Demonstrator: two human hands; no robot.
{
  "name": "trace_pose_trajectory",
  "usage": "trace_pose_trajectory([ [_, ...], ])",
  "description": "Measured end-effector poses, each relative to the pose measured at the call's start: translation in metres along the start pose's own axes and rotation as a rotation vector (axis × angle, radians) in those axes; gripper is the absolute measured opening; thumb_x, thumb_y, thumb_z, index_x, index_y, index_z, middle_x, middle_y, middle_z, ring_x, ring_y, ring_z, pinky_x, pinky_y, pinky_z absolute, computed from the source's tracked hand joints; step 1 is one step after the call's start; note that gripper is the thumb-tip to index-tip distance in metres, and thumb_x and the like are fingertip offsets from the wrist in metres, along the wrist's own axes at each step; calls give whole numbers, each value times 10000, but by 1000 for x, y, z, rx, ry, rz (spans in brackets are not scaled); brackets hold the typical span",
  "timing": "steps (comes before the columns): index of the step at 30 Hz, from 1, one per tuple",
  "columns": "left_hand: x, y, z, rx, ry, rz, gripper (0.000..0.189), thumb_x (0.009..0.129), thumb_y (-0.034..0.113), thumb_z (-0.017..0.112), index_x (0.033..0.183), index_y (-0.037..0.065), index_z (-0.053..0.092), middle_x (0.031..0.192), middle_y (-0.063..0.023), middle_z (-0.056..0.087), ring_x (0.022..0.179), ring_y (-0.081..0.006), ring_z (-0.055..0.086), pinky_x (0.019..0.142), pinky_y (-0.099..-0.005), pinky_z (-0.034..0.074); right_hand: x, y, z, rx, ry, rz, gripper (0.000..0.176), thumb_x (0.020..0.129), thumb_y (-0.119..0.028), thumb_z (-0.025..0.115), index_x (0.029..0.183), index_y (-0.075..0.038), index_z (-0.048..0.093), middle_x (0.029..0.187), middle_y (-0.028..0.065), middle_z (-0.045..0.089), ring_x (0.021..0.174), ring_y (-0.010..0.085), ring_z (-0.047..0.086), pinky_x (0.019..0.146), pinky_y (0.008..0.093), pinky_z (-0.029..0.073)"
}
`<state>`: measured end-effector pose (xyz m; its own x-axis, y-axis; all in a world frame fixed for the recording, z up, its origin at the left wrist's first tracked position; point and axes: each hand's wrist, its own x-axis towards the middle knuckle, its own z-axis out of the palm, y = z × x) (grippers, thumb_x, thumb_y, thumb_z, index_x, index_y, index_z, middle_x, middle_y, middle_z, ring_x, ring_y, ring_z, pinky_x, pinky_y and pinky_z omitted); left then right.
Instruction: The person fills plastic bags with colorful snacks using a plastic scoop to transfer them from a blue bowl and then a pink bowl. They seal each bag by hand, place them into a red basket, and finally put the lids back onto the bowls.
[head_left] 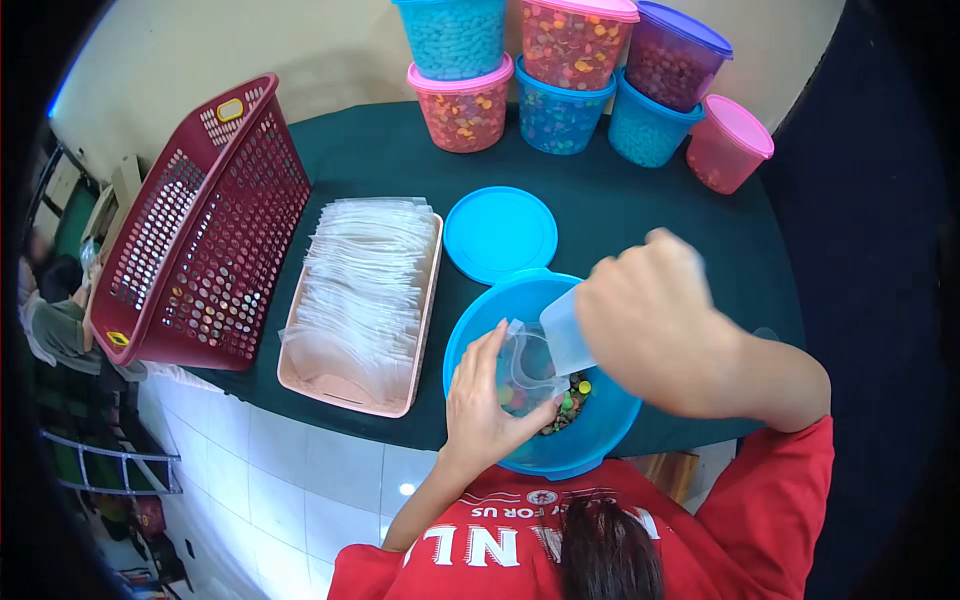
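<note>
A clear plastic pouch (pixel 527 358) is held by its edge in my left hand (pixel 478 408), over a blue bowl (pixel 618 405). My right hand (pixel 655 325) grips a translucent plastic cup (pixel 566 335), tilted with its mouth right at the pouch's opening. Small dark pieces with some green and yellow ones (pixel 568 408) lie at the bottom of the bowl. The pouch partly covers the bowl's left side. A round blue lid (pixel 500 235) lies flat on the table just behind the bowl.
Left of the bowl, a pink tray (pixel 398 407) holds a row of clear pouches (pixel 368 270). A maroon basket (pixel 225 215) stands beyond it. Stacked lidded tubs (pixel 565 115) with colourful contents line the back of the green-covered table (pixel 350 130). Another person (pixel 60 330) is at far left.
</note>
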<state>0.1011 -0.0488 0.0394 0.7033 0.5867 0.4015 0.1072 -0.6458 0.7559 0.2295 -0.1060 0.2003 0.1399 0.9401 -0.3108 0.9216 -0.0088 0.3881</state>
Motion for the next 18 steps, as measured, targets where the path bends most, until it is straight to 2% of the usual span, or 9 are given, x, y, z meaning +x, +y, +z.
trace_pose_trajectory([
  [3,-1,-1,-2,-114,28,-15,823,557,167,738,1230,-34,310,1102,-184,423,1022,-289,448,863,-357,363,-14,18,11,26,363,88,105,682,-156,558,674,-53,541,540,51,542,484,209,519,572,314,353],
  [6,-4,-3,-5,-195,115,21,881,617,209,712,1279,-44,189,1153,-213,321,1075,-318,389,872,-381,353,-21,30,4,175,197,286,126,704,-158,531,748,-43,502,594,60,557,545,221,532,629,323,351],
  [7,-6,-7,-5,-198,120,10,881,617,209,712,1279,-44,189,1153,-213,321,1075,-318,389,872,-381,353,-18,30,12,171,189,276,126,704,-158,531,748,-43,502,594,60,557,545,221,532,629,323,351],
  [9,-10,-14,-3,-364,216,35,878,633,222,690,1286,-44,167,1176,-208,288,1100,-314,364,896,-381,336,-4,23,45,79,260,84,149,709,-167,551,797,-59,498,711,70,580,667,176,561,704,299,316],
  [11,-13,-15,-1,-436,203,-22,874,668,288,647,1298,-40,136,1195,-203,262,1128,-313,333,920,-393,313,21,1,88,-24,102,-83,177,717,-180,551,837,-57,511,746,66,587,731,175,564,734,300,299],
  [13,-17,-22,2,-636,265,-86,872,696,357,603,1303,-40,118,1220,-201,242,1141,-312,319,930,-401,297,46,-25,120,-60,-78,-187,248,719,-212,563,893,-40,519,772,63,602,759,182,570,735,295,296],
  [15,-15,-21,1,-519,290,-6,881,722,435,556,1308,-36,97,1231,-196,245,1147,-306,310,939,-405,283,64,-50,144,-257,-35,-175,262,712,-223,583,897,-39,570,773,71,609,787,202,574,763,301,290],
  [16,-15,-19,4,-668,350,-24,892,724,456,554,1311,-31,90,1236,-197,247,1144,-295,313,932,-404,291,74,-57,149,-253,-32,-177,262,712,-223,583,897,-39,570,773,71,609,787,202,574,763,301,290],
  [18,-15,-13,4,-823,399,-86,914,724,514,546,1312,-13,87,1260,-207,245,1133,-267,325,909,-404,311,91,-64,154,-350,-191,-297,150,723,-175,554,836,-100,618,749,45,603,744,197,582,757,320,314],
])
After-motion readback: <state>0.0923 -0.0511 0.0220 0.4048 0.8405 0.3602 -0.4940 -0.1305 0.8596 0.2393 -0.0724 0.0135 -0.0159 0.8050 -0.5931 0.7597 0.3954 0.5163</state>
